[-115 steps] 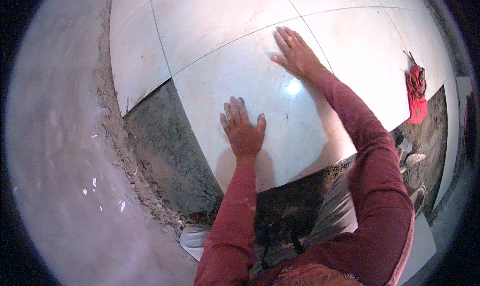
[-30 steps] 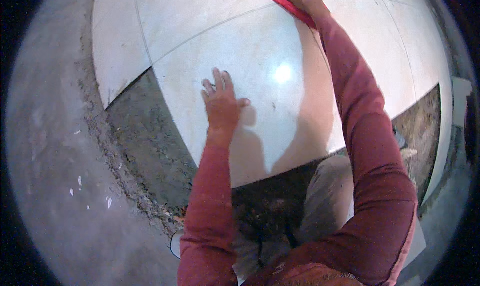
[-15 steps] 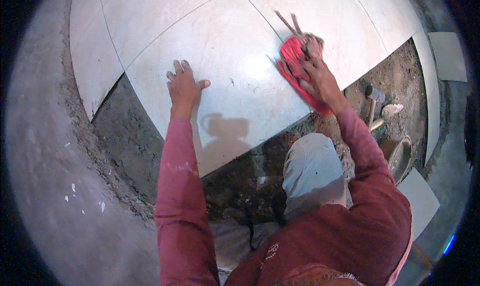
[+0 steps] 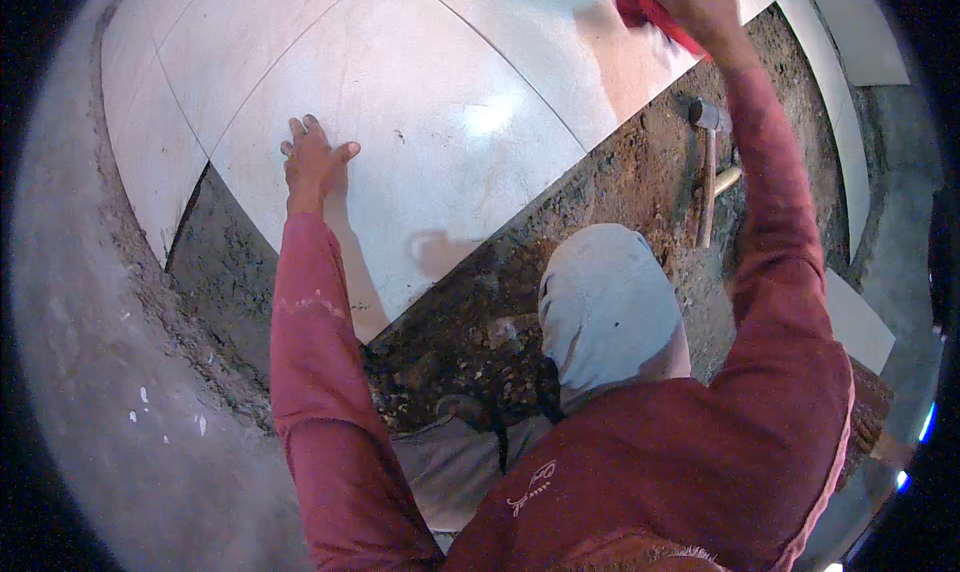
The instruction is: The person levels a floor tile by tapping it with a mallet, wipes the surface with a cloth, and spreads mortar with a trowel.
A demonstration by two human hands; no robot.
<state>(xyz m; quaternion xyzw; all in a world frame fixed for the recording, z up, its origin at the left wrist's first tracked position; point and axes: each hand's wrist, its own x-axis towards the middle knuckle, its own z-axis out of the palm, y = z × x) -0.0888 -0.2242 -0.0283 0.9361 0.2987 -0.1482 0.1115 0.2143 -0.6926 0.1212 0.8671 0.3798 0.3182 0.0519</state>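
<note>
My left hand [image 4: 315, 162] lies on a large cream floor tile [image 4: 430, 192], fingers spread, with nothing in it. Far off to the right, my right hand [image 4: 703, 10] is closed on a bunched red cloth [image 4: 640, 7]. The cloth rests against another pale tile [image 4: 625, 72], near its edge beside the bare soil. The upper edge of the picture cuts off part of this hand and cloth.
Bare soil [image 4: 620, 187] borders the tiles. On it lie a mallet [image 4: 708, 117] and a tool with a yellow handle [image 4: 728, 180], partly hidden. Loose tiles [image 4: 865, 37] stand at right. My knee [image 4: 610, 302] is bent near the tile edge. Concrete [image 4: 80, 322] spreads left.
My right hand has swept the red cloth away from me and to the right, off the near tile's seam. My left hand stays flat on its tile. The view has shifted.
</note>
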